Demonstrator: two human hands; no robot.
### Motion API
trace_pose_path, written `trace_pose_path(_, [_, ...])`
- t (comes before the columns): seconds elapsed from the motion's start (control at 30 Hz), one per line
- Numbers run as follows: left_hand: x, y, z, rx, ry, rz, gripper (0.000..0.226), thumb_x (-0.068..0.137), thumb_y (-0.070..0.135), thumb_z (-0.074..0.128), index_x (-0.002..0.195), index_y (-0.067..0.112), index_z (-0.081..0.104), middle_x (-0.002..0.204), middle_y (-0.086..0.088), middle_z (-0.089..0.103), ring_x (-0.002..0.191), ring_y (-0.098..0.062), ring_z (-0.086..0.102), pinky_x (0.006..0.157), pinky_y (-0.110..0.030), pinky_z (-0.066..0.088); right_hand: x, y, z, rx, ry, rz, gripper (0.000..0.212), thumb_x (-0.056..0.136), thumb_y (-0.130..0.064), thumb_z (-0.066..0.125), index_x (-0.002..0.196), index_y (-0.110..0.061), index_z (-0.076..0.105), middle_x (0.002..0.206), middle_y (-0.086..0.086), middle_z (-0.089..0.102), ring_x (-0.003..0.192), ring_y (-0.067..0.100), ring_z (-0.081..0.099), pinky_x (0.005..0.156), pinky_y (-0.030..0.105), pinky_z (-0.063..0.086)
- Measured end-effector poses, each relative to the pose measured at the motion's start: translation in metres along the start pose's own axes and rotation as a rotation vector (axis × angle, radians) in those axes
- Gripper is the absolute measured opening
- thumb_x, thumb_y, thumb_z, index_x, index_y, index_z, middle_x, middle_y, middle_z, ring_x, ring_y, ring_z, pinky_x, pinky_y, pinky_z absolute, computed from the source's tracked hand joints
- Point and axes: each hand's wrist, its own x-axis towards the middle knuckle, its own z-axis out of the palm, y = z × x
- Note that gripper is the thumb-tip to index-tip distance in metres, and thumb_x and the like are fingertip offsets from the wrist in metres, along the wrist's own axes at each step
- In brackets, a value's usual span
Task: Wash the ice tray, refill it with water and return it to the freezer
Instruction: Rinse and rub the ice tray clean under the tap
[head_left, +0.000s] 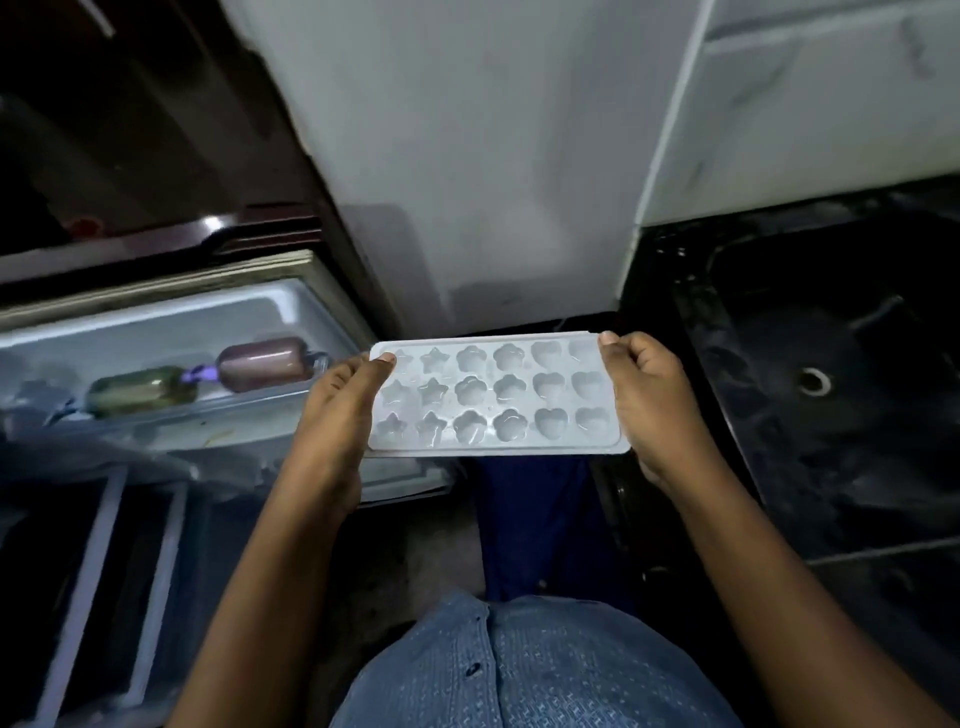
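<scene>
In the head view you hold the white plastic ice tray (496, 395), with its star, flower and heart cavities, level in front of your body. Your left hand (343, 410) grips its left short edge with the thumb on top, and your right hand (649, 400) grips the right short edge the same way. The tray hangs in the air between the open refrigerator door (156, 322) on your left, where a brown bottle (262, 364) and a green bottle (140, 389) lie in the shelf, and the dark sink (831, 338) sunk in the black stone bench (670, 249) on your right. I cannot tell whether the glossy cavities hold water. You look to be mid-carry. If it is filled, keep it flat as you turn towards the freezer; if not, swing right to the sink.
</scene>
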Motion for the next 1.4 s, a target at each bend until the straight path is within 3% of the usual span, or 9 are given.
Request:
trace_pose_path(0.23, [0.010,0.017,0.084,0.128,-0.178,0.022,0.034,0.101,0.029,0.067,0.117,-0.001,0.068,0.094,-0.006,0.079,0.088,-0.024,0.071,0.074,-0.036,0.052,-0.004,0.013,-0.071,0.038,0.194,0.069,0.043,0.101,-0.053,0.053,0.086,-0.014,0.058,0.076,0.003,0.058,0.071,0.019,0.055,0.067,0.052,0.054])
trace_pose_path(0.37, [0.017,0.029,0.129,0.221,-0.340,0.046,0.032,0.102,0.029,0.064,0.111,-0.001,0.069,0.094,-0.006,0.078,0.082,-0.018,0.072,0.061,-0.021,0.055,-0.010,0.018,-0.101,0.096,0.367,0.089,0.039,0.099,-0.054,0.055,0.079,-0.020,0.056,0.075,0.002,0.057,0.071,0.019,0.054,0.068,0.052,0.054])
trace_pose_path(0.5, [0.025,0.038,0.171,0.283,-0.475,0.077,0.029,0.103,0.024,0.061,0.110,-0.003,0.071,0.084,-0.001,0.079,0.070,-0.013,0.074,0.056,-0.020,0.055,-0.015,0.019,-0.125,0.108,0.498,0.117,0.042,0.096,-0.059,0.054,0.082,-0.019,0.058,0.076,0.004,0.059,0.071,0.019,0.055,0.068,0.052,0.055])
trace_pose_path(0.6, [0.033,0.044,0.204,0.312,-0.601,0.086,0.022,0.104,0.025,0.060,0.092,0.012,0.071,0.077,0.002,0.079,0.069,-0.014,0.075,0.061,-0.026,0.057,-0.020,0.018,-0.140,0.125,0.603,0.144,0.041,0.097,-0.057,0.054,0.086,-0.017,0.059,0.079,0.008,0.062,0.073,0.022,0.058,0.073,0.059,0.057])
trace_pose_path(0.77, [0.047,0.058,0.254,0.335,-0.757,0.051,0.029,0.101,0.031,0.065,0.115,0.006,0.072,0.100,-0.012,0.081,0.099,-0.039,0.077,0.086,-0.051,0.061,-0.027,0.014,-0.155,0.142,0.795,0.196,0.039,0.096,-0.058,0.055,0.085,-0.020,0.061,0.087,0.018,0.069,0.075,0.033,0.065,0.076,0.056,0.059])
trace_pose_path(0.93, [0.063,0.073,0.306,0.361,-0.921,0.078,0.032,0.102,0.033,0.065,0.119,0.007,0.072,0.103,-0.012,0.081,0.097,-0.035,0.078,0.078,-0.043,0.062,-0.025,0.013,-0.161,0.217,0.921,0.215,0.032,0.097,-0.053,0.057,0.083,-0.026,0.063,0.092,0.015,0.070,0.084,0.033,0.069,0.084,0.063,0.057])
trace_pose_path(1.1, [0.069,0.077,0.351,0.383,-1.074,0.081,0.040,0.091,0.042,0.068,0.117,0.011,0.075,0.107,-0.012,0.081,0.100,-0.035,0.078,0.089,-0.050,0.062,-0.026,0.013,-0.169,0.260,1.044,0.219,0.027,0.100,-0.046,0.059,0.079,-0.029,0.063,0.084,0.002,0.064,0.082,0.023,0.062,0.088,0.061,0.056])
trace_pose_path(1.3, [0.069,0.078,0.400,0.407,-1.170,0.062,0.047,0.086,0.045,0.071,0.117,0.010,0.076,0.108,-0.013,0.081,0.102,-0.036,0.077,0.087,-0.050,0.061,-0.020,0.018,-0.191,0.324,1.125,0.214,0.044,0.081,-0.064,0.062,0.085,-0.020,0.062,0.090,0.026,0.062,0.080,0.030,0.059,0.076,0.065,0.056])
trace_pose_path(1.4, [0.067,0.075,0.415,0.430,-1.194,0.074,0.040,0.096,0.041,0.068,0.119,0.009,0.075,0.107,-0.011,0.081,0.100,-0.032,0.078,0.085,-0.045,0.061,-0.016,0.024,-0.204,0.343,1.148,0.187,0.049,0.082,-0.061,0.063,0.090,-0.013,0.060,0.101,0.034,0.060,0.083,0.030,0.060,0.083,0.067,0.055])
